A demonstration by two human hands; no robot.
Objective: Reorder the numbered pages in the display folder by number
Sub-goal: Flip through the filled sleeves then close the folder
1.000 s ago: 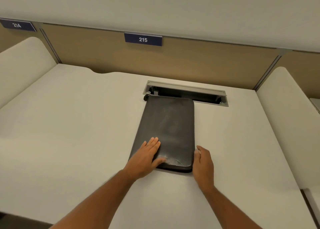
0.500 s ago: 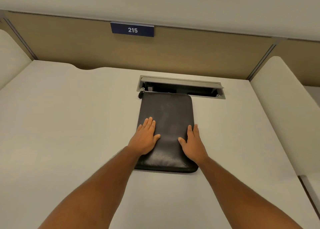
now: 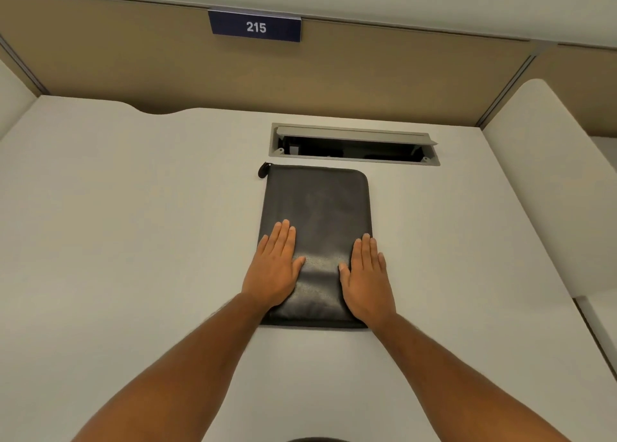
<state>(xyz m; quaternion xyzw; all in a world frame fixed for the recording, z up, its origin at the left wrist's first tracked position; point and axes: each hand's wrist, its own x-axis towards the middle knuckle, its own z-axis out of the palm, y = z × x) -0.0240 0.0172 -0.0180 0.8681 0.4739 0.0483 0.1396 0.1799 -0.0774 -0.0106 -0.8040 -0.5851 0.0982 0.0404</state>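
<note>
A black zipped display folder (image 3: pixel 317 207) lies closed and flat on the white desk (image 3: pixel 133 224), its long side running away from me. Its zipper pull (image 3: pixel 263 169) sticks out at the far left corner. My left hand (image 3: pixel 275 268) rests flat on the folder's near left part, fingers straight and together. My right hand (image 3: pixel 365 278) lies flat on the near right part, its outer fingers over the folder's right edge. No pages are visible; the folder hides them.
An open cable slot (image 3: pixel 354 144) with a grey lid is set into the desk just beyond the folder. A beige partition carries a blue sign reading 215 (image 3: pixel 255 26). White side dividers (image 3: pixel 541 181) stand at the left and right of the desk.
My right hand moved from the desk beside the folder's near right corner onto the cover. My left hand slid further up the cover. The folder now lies straight.
</note>
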